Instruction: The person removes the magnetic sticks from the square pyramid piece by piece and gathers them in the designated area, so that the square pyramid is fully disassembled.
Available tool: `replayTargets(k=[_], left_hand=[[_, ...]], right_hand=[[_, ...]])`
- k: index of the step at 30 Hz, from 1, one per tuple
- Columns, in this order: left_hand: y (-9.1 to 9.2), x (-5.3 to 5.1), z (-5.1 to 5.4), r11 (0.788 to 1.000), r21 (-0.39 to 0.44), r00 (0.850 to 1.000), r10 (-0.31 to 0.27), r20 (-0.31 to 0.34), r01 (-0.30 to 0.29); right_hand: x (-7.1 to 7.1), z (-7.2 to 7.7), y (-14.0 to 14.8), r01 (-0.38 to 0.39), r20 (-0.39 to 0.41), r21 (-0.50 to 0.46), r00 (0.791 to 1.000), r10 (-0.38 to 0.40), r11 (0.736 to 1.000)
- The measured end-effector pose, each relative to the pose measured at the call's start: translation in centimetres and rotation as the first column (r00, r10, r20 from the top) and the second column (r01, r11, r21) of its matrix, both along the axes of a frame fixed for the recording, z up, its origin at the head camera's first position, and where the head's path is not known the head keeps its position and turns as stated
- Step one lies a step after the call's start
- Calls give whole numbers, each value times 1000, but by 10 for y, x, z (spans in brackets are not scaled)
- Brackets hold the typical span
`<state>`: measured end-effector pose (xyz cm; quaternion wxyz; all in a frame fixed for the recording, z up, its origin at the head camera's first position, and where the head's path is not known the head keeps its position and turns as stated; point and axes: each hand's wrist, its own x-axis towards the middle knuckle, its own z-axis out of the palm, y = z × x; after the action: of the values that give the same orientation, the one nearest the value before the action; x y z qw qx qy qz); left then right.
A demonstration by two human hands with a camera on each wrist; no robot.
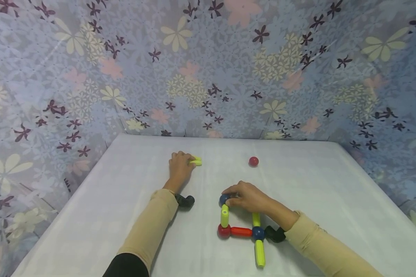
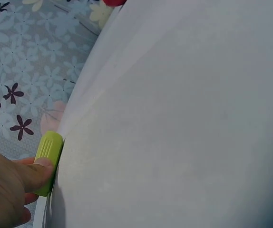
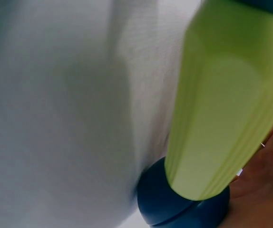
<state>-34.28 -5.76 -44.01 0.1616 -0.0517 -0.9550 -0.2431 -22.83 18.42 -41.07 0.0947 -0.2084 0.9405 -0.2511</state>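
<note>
At the back of the table my left hand [image 1: 181,169] pinches a yellow-green stick [image 1: 197,161]; in the left wrist view the thumb of the left hand [image 2: 8,185] lies on this stick [image 2: 49,156]. My right hand [image 1: 251,198] grips a blue ball [image 1: 223,199] at the back left corner of a joined frame. A yellow-green stick [image 1: 224,216] runs from near that ball to a red ball [image 1: 223,231]. A red stick [image 1: 241,231] links this to another blue ball [image 1: 258,233]. In the right wrist view a yellow-green stick [image 3: 217,109] meets a blue ball [image 3: 179,199].
A loose red ball [image 1: 253,161] lies toward the back of the white table [image 1: 298,165]. One yellow-green stick [image 1: 260,254] points to the front from the frame, another [image 1: 256,219] to the back. A flowered cloth [image 1: 208,69] hangs behind.
</note>
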Motion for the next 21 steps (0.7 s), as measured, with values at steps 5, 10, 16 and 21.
replayTargets(k=[5,10,16,21], left_hand=[[3,-1,3,1000,0,1000,18,19,-18],[4,10,7,998,69,1000,8,16,-10],[12,61,16,949,259,981,-191,26,178],[12,122,24,840,380,885,-454,102,387]], right_hand=[[1,1,0,-1,-1,3,1000,1,1000],[1,1,0,-10,-2,-1,1000,10,1000],[-1,1,1,-23,-4,-3,1000,23,1000],[-2,0,2,-28,-4,-4,1000,28,1000]])
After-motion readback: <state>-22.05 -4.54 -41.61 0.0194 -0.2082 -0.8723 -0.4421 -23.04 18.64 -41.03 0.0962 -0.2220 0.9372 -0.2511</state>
